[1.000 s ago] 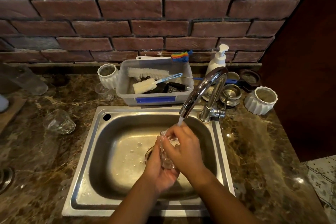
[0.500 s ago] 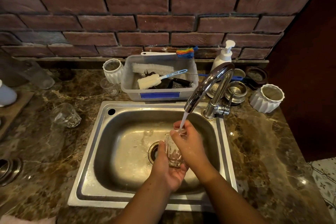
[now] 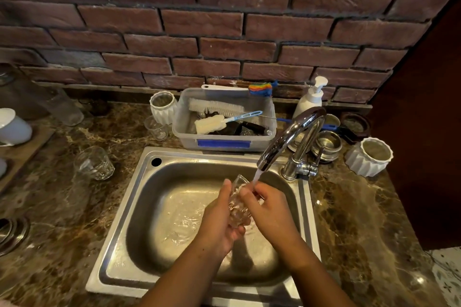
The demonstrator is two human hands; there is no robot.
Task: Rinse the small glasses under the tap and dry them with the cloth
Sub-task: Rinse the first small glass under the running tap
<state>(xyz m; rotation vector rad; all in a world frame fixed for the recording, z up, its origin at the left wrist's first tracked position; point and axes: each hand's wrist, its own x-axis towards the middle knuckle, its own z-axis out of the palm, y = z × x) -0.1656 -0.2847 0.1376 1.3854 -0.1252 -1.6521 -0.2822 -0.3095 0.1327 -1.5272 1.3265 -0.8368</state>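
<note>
A small clear ribbed glass [image 3: 239,203] is held tilted over the steel sink [image 3: 139,207], right below the chrome tap [image 3: 290,136], whose water stream runs onto it. My left hand [image 3: 220,222] cups the glass from below and the left. My right hand [image 3: 268,208] grips its right side, fingers at the rim. Another small glass [image 3: 96,163] lies on its side on the marble counter left of the sink. A third small glass [image 3: 156,128] stands upright by the plastic tub. No cloth is visible.
A clear plastic tub [image 3: 224,142] of brushes stands behind the sink. White ribbed pots [image 3: 369,157] [image 3: 163,107] sit at right and back left. A soap pump bottle [image 3: 310,97] and steel cups [image 3: 326,144] crowd behind the tap. A white cup [image 3: 13,127] rests far left.
The glass has tipped from upright to tilted, its rim toward the stream. My hands have shifted a little around it. The camera has moved closer and slightly right.
</note>
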